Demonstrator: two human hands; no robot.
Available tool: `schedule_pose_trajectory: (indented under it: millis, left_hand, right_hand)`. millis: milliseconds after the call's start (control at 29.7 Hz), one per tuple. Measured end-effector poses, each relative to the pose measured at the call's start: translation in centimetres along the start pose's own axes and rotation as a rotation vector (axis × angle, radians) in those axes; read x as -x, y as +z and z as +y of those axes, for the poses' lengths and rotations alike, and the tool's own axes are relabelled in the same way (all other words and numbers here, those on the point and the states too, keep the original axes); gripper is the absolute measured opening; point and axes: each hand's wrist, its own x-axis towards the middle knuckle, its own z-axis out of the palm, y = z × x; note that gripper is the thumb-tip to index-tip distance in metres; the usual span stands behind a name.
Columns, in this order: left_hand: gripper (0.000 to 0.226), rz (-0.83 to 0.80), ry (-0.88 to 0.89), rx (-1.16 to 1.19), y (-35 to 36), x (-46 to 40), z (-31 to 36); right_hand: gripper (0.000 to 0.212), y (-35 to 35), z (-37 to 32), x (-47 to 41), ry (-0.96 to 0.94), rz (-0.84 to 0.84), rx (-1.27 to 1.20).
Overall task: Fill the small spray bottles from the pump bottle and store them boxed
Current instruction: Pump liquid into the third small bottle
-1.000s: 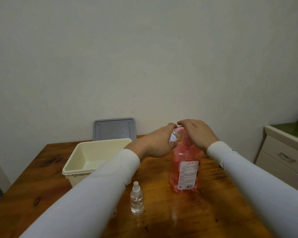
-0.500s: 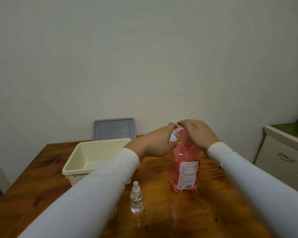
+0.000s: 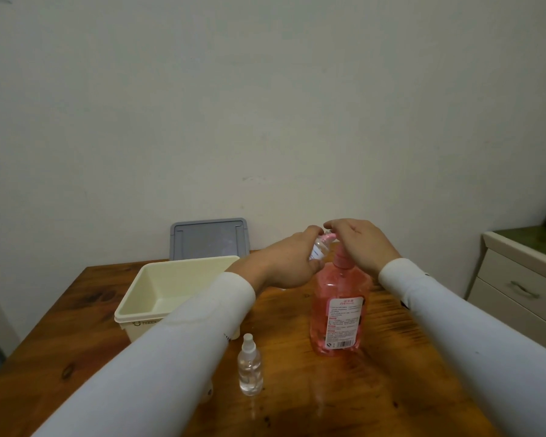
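change: nothing moved, both hands hold as before
left hand (image 3: 289, 263): grips small bottle (image 3: 319, 249) (tilted) under pump
right hand (image 3: 361, 246): fingers flat, presses pump bottle (image 3: 339, 313) head
beside: capped spray bottle (image 3: 250, 369), box (image 3: 167, 293)

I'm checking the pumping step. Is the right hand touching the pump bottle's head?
Touching. The head view shows the right hand laid over the top of the pump bottle, its palm covering the pump head with no gap visible.
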Motion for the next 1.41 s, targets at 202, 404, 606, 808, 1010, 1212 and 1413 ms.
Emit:
schedule_pose_trajectory:
  millis: [202,404,606,808,1010,1212,1413]
  left_hand:
    - [0.056,-0.019,-0.016,0.016,1.0,0.3,-0.4]
    - [0.057,-0.008,-0.010,-0.006,-0.1,0.1,0.2]
    - [0.056,-0.025,-0.020,0.007,0.4,0.3,-0.1]
    - [0.058,-0.048,-0.032,-0.003,0.3,0.3,-0.1]
    - [0.056,-0.027,-0.007,-0.027,-0.6,0.2,0.4]
    - [0.057,-0.044,-0.025,0.000,0.7,0.3,-0.2]
    - [0.056,-0.025,-0.012,-0.017,-0.5,0.0,0.2]
  right_hand:
    - [0.040,0.8,0.7,0.4,-0.006,-0.025,0.057]
    - [0.039,-0.1,-0.1,0.1,-0.004,0.004,0.026]
    - [0.039,0.4,0.5,0.4,-0.007,-0.010,0.025]
    - [0.039,0.6,0.4,0.4,0.014,-0.019,0.024]
    - [0.040,-0.2,-0.2,0.3,0.008,0.003,-0.013]
    - [0.038,0.9,0.8,0.4,0.020,-0.006,-0.005]
    - [0.040,-0.2,-0.3,0.1,0.011,-0.015,0.033]
